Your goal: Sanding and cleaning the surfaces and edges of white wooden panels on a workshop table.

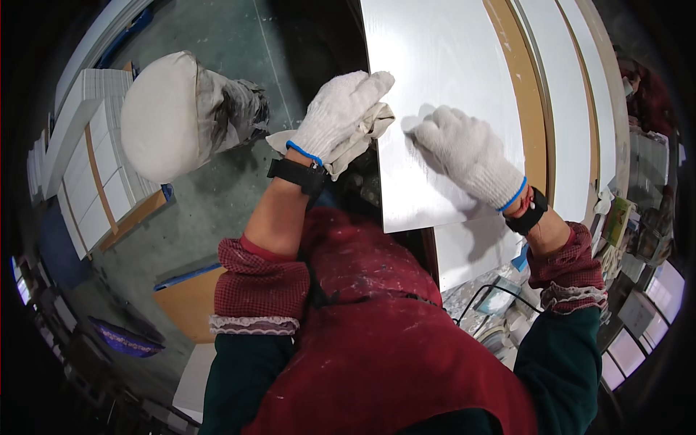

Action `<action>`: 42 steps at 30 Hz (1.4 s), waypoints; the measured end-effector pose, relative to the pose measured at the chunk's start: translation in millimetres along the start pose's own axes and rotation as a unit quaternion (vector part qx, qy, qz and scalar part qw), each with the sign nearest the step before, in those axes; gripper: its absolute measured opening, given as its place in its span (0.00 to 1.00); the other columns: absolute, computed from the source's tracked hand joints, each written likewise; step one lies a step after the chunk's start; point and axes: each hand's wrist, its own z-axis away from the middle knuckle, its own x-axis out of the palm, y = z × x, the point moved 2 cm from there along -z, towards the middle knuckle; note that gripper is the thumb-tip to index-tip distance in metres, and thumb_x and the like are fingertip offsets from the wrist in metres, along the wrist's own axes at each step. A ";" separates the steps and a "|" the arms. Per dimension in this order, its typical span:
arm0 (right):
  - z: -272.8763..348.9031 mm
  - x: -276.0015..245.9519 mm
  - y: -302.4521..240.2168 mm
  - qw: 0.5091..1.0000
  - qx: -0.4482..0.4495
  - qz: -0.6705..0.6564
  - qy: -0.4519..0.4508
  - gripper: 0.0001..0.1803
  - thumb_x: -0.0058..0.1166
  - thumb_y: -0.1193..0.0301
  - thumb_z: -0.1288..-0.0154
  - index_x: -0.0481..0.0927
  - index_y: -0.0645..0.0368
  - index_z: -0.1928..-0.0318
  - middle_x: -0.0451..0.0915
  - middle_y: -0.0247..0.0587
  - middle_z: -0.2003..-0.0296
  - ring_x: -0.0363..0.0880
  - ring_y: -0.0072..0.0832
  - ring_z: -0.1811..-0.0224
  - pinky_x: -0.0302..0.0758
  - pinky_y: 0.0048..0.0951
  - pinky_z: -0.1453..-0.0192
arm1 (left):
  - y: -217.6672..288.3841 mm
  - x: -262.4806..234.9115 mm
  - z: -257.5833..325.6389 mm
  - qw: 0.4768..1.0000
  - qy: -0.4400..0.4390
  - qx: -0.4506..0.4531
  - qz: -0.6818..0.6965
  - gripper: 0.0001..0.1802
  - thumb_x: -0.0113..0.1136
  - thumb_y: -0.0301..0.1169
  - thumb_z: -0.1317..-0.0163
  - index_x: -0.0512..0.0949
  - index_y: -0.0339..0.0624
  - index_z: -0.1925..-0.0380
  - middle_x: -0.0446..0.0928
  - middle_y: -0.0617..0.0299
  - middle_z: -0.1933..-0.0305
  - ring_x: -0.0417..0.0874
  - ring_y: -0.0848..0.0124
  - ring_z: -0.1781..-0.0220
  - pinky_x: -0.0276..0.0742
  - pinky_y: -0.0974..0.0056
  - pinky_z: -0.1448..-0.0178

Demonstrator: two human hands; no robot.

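My left hand (pixel 341 112), in a white knitted glove with a blue cuff, is closed on a crumpled off-white rag (pixel 353 148). Its fingertips reach the left edge of a white panel (pixel 435 58), and the rag hangs beneath the palm. Over the panel's surface is my right hand (pixel 464 148), gloved the same way, with the fingers curled down against the white face. Whatever those fingers may hold is hidden under the glove. A shadow falls beside the knuckles.
More panels with brown edges (pixel 540 109) lie to the right. Left stand a stool with a cloth-covered round seat (pixel 163 116) and a stack of white boards (pixel 90 167). Containers and a black wire handle (pixel 500 287) sit low right. A brown board (pixel 190 301) lies lower left.
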 end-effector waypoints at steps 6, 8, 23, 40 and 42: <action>8.8 -2.1 -2.4 0.998 -0.038 -0.030 -0.035 0.12 0.55 0.67 0.39 0.75 0.49 0.54 0.78 0.40 0.67 0.82 0.38 0.69 0.80 0.37 0.69 | 18.2 2.0 9.7 0.997 -0.026 -0.070 0.033 0.28 0.56 0.52 0.32 0.75 0.34 0.74 0.74 0.61 0.79 0.73 0.72 0.77 0.72 0.61 0.68; 2.6 -0.2 3.7 0.997 -0.017 -0.034 -0.065 0.12 0.55 0.67 0.38 0.75 0.49 0.54 0.78 0.39 0.67 0.81 0.38 0.69 0.80 0.37 0.69 | 23.6 1.6 13.7 0.989 -0.053 -0.098 0.093 0.26 0.55 0.50 0.31 0.74 0.36 0.76 0.73 0.62 0.80 0.72 0.73 0.78 0.71 0.63 0.71; 21.0 -8.3 2.1 0.987 0.023 -0.161 -0.015 0.09 0.55 0.68 0.37 0.75 0.52 0.57 0.76 0.41 0.67 0.81 0.40 0.66 0.79 0.39 0.68 | 35.7 4.6 18.7 0.984 -0.039 -0.091 0.148 0.26 0.57 0.48 0.31 0.69 0.39 0.79 0.66 0.65 0.85 0.68 0.74 0.84 0.67 0.64 0.78; 15.9 -5.7 -14.0 0.995 0.013 -0.058 -0.075 0.09 0.55 0.68 0.40 0.75 0.46 0.58 0.77 0.36 0.66 0.82 0.37 0.65 0.80 0.37 0.71 | 7.8 1.3 5.9 0.999 -0.014 -0.046 0.004 0.31 0.55 0.56 0.33 0.74 0.34 0.75 0.72 0.60 0.78 0.71 0.69 0.73 0.71 0.59 0.63; 13.1 -7.2 -12.9 0.995 0.037 -0.059 -0.069 0.08 0.55 0.68 0.40 0.75 0.46 0.59 0.77 0.35 0.66 0.82 0.37 0.66 0.79 0.38 0.71 | 9.3 0.9 6.6 0.999 -0.009 -0.038 0.001 0.31 0.55 0.55 0.33 0.74 0.34 0.75 0.72 0.60 0.78 0.71 0.69 0.73 0.71 0.60 0.64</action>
